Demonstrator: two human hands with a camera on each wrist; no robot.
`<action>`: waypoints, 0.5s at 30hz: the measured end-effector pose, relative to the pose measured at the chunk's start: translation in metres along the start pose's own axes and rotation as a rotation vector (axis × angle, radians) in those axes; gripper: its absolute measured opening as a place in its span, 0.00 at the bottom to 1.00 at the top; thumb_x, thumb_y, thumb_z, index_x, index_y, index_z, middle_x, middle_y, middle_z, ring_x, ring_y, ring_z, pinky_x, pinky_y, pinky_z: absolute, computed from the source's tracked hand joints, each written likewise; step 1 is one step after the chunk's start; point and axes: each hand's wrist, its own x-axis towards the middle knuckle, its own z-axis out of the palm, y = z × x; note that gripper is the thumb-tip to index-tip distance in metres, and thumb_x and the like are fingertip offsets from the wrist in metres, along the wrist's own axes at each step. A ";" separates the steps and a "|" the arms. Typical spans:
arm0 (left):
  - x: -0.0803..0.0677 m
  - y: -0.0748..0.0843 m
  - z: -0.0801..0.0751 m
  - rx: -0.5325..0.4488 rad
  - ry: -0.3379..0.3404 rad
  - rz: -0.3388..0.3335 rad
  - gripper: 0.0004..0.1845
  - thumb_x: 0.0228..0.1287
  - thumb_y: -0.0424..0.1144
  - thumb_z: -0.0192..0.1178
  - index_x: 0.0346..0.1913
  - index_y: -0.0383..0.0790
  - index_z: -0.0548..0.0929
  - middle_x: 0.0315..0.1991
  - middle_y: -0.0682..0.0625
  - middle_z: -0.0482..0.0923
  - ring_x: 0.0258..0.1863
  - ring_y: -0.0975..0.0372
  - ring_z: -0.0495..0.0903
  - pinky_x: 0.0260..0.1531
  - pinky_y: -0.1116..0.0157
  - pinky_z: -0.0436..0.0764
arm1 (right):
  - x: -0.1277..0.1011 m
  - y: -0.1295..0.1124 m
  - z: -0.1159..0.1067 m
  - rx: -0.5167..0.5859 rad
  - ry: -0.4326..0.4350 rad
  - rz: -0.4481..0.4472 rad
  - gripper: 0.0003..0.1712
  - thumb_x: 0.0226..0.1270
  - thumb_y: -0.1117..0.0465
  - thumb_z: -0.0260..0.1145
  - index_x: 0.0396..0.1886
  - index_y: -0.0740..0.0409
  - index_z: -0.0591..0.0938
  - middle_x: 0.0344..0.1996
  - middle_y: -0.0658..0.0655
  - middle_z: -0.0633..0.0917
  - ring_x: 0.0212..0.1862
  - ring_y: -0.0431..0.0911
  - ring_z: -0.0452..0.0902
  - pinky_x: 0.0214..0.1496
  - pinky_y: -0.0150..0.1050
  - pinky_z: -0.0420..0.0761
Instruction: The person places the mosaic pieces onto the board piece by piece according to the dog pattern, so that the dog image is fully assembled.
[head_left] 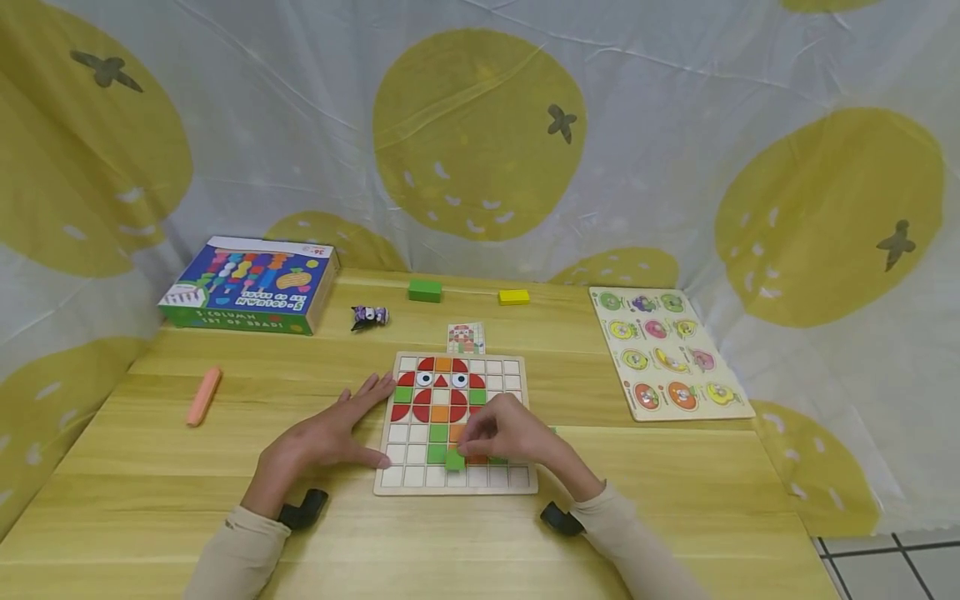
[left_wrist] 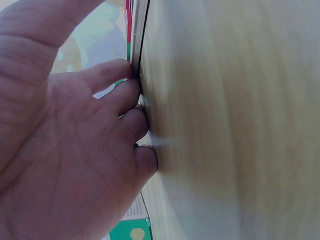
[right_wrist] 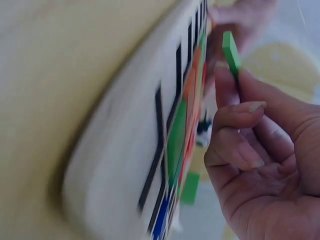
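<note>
Right hand (head_left: pixel 504 433) pinched on small green square tile (head_left: pixel 454 459), held over lower rows of wooden grid puzzle board (head_left: pixel 390 482); left hand (head_left: pixel 330 435) flat, fingers straight, against board's left edge.

A wooden table (head_left: pixel 225 500) with bare stretches along its near edge and at its left, where only a pink stick (head_left: pixel 204 396) lies. The puzzle board (head_left: pixel 456 421) fills the centre, a left hand (head_left: pixel 322 437) flat at its left edge and a right hand (head_left: pixel 510 433) over its lower rows. Further back stand a toy box (head_left: pixel 251 283), a green block (head_left: pixel 424 290) and a yellow block (head_left: pixel 513 297); a fruit puzzle (head_left: pixel 667 352) lies at the right
</note>
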 end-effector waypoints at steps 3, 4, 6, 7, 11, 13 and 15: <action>0.000 0.000 0.000 0.001 0.001 0.004 0.64 0.58 0.54 0.82 0.89 0.52 0.51 0.89 0.36 0.37 0.83 0.26 0.35 0.78 0.27 0.44 | 0.005 -0.006 0.010 -0.011 -0.010 -0.021 0.02 0.67 0.66 0.80 0.33 0.56 0.94 0.27 0.44 0.90 0.28 0.33 0.81 0.34 0.28 0.82; 0.000 0.000 0.000 0.000 0.001 0.006 0.64 0.58 0.54 0.82 0.89 0.52 0.51 0.89 0.36 0.37 0.83 0.27 0.35 0.78 0.28 0.43 | 0.007 -0.007 0.013 -0.013 -0.013 -0.028 0.02 0.67 0.66 0.80 0.33 0.57 0.94 0.27 0.44 0.90 0.28 0.33 0.81 0.34 0.28 0.83; 0.000 0.000 0.000 -0.004 0.003 0.013 0.63 0.58 0.53 0.82 0.89 0.51 0.52 0.89 0.36 0.37 0.83 0.27 0.35 0.78 0.28 0.42 | 0.009 -0.010 0.017 -0.018 -0.018 -0.034 0.02 0.66 0.66 0.80 0.33 0.58 0.94 0.26 0.43 0.90 0.28 0.32 0.81 0.34 0.28 0.83; 0.000 0.000 0.000 -0.007 0.003 0.017 0.63 0.58 0.53 0.82 0.89 0.51 0.52 0.89 0.36 0.38 0.84 0.28 0.35 0.79 0.29 0.42 | 0.009 -0.011 0.019 -0.021 -0.020 -0.035 0.02 0.66 0.66 0.80 0.33 0.59 0.94 0.26 0.43 0.90 0.28 0.32 0.81 0.34 0.28 0.83; 0.000 -0.001 0.000 -0.012 0.006 0.022 0.63 0.57 0.53 0.83 0.89 0.50 0.53 0.89 0.36 0.38 0.84 0.28 0.35 0.79 0.29 0.41 | 0.010 -0.016 0.024 -0.045 -0.019 -0.031 0.04 0.66 0.67 0.81 0.31 0.58 0.93 0.25 0.43 0.89 0.27 0.31 0.79 0.33 0.27 0.82; 0.000 -0.001 0.000 -0.010 0.008 0.021 0.63 0.57 0.53 0.82 0.89 0.51 0.52 0.89 0.36 0.38 0.84 0.28 0.35 0.79 0.29 0.41 | 0.010 -0.018 0.026 -0.055 -0.020 -0.027 0.05 0.66 0.68 0.80 0.30 0.58 0.93 0.24 0.43 0.88 0.26 0.31 0.78 0.33 0.27 0.82; 0.000 -0.001 0.000 -0.008 0.009 0.021 0.64 0.57 0.53 0.82 0.89 0.51 0.52 0.89 0.36 0.39 0.84 0.28 0.36 0.79 0.29 0.42 | 0.010 -0.019 0.028 -0.068 -0.022 -0.029 0.05 0.65 0.68 0.80 0.30 0.58 0.93 0.24 0.43 0.88 0.26 0.30 0.78 0.32 0.26 0.82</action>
